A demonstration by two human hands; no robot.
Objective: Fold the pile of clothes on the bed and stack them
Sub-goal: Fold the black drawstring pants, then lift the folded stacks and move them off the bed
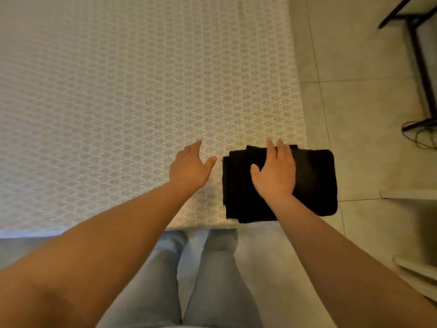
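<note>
Folded black clothes (307, 185) in a squarish soft stack at the bed's (118, 102) near right corner, right hand (275, 172) flat on top, fingers straight, left hand (189, 168) spread loose above the cream lattice-weave bedspread just beside it, gripping nothing, pale tiled floor (354, 102), no visible labels

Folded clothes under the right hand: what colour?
Black, in the head view: folded clothes beneath the right hand.
</note>
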